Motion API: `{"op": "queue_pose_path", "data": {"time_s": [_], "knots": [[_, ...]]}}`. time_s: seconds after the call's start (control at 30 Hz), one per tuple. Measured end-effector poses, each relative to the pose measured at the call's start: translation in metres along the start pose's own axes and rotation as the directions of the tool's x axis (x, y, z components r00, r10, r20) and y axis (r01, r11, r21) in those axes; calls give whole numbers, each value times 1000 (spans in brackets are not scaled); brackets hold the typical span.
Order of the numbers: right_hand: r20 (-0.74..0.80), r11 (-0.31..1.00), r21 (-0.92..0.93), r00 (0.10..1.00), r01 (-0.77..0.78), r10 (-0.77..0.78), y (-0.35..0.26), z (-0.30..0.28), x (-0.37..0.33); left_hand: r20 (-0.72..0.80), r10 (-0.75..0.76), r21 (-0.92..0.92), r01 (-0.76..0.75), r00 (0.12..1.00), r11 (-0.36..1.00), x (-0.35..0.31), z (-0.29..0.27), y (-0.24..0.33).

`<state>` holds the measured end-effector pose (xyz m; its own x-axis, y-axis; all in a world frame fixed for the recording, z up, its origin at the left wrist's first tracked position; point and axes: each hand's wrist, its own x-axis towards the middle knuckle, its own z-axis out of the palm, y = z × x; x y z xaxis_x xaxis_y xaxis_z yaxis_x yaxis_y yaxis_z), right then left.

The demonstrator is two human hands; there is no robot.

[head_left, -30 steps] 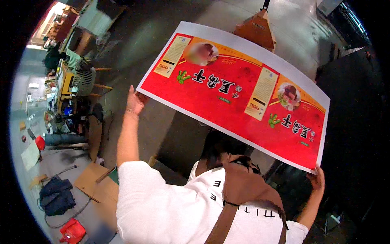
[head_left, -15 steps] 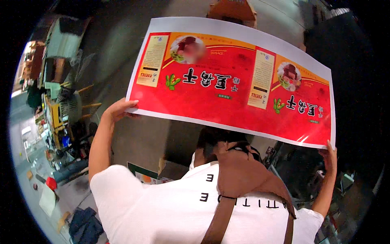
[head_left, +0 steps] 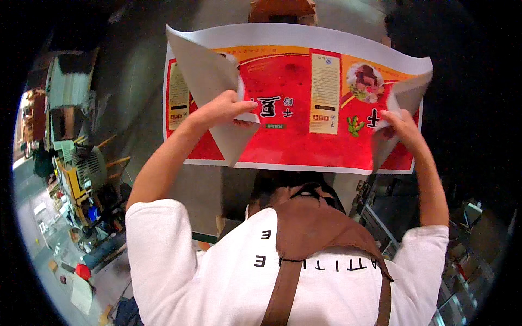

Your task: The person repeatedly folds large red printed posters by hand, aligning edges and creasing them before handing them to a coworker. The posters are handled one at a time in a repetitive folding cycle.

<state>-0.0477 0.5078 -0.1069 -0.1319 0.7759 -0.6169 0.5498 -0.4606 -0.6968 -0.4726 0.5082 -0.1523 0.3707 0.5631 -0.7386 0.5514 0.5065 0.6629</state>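
A wide red printed sheet (head_left: 293,144) with yellow bands, cream panels and food pictures stretches out in front of my chest. Its white border shows along the far and near edges. My left hand (head_left: 222,108) is closed on the sheet's left side, which curls inward and turns up its plain grey back (head_left: 204,70). On the other side, my right hand (head_left: 401,127) grips a similar curl, with its grey back (head_left: 410,89) facing up. Red print shows outside both curls, so more than one sheet seems layered here. My fingertips are partly hidden by the curled sheet.
A brown cardboard box (head_left: 283,11) stands beyond the far edge. To the left are a yellow frame (head_left: 70,179), a red object (head_left: 82,271) and assorted clutter on a pale surface. Metal rails (head_left: 383,225) run at the lower right.
Both hands have moved inward and farther from my body, from the sheet's near corners. The sheet's sides, flat before, now curl over toward the middle.
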Motion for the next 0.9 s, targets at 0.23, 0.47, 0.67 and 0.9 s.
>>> {"op": "queue_pose_path", "data": {"time_s": [0.23,0.47,0.67,0.9], "knots": [[-456,807,419,865,418,-211,-12,-55,-79,-465,289,-246,-436,837,866,-74,6,56],[-679,404,618,717,675,-159,130,-147,-133,-813,279,-526,-850,512,27,-188,-96,-47],[-602,272,784,791,558,112,135,-142,-137,-905,176,-408,-908,388,-94,-198,-118,-72],[-531,285,847,702,449,474,175,-43,-142,-618,311,-714,-681,722,161,-165,-71,-140]]}}
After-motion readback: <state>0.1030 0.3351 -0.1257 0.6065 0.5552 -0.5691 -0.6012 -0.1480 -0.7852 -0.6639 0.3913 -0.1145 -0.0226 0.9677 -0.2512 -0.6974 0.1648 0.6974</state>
